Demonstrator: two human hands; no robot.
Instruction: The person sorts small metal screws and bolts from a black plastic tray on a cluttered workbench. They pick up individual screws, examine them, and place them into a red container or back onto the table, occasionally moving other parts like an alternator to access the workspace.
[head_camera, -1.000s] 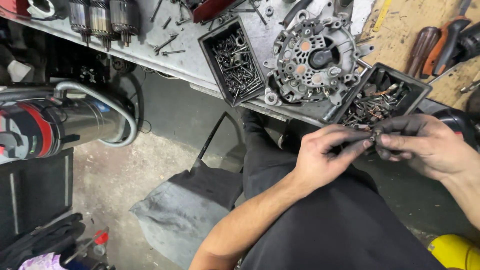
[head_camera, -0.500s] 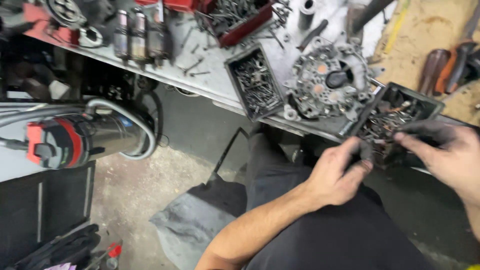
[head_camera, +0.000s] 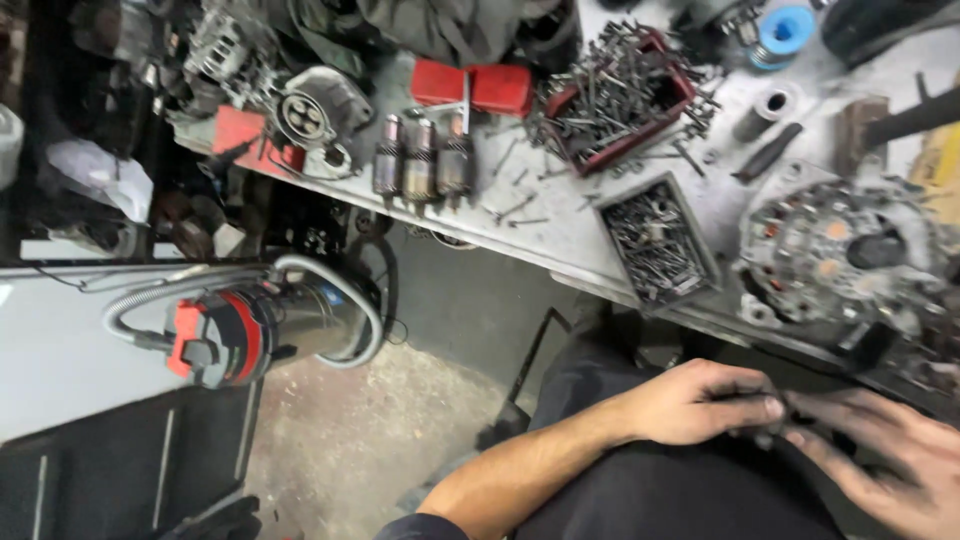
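My left hand (head_camera: 700, 405) and my right hand (head_camera: 885, 455) meet over my lap, below the bench edge. Their fingertips pinch a small dark part (head_camera: 772, 420), which is blurred and mostly hidden by the fingers. My left forearm comes up from the bottom centre and my right hand comes in from the right edge. Just above the hands, on the bench, lies a round alternator housing (head_camera: 840, 255) with its inside facing up. Left of it stands a black tray of screws (head_camera: 655, 240).
A red tray heaped with bolts (head_camera: 620, 95), three small armatures (head_camera: 425, 160) and a red box (head_camera: 470, 85) sit on the grey bench (head_camera: 570, 225). A red and steel vacuum cleaner (head_camera: 260, 325) with its hose stands on the floor at left.
The view has swung up and to the left, showing more of the bench. My hands have come down from the far-right screw tray toward my lap, still joined.
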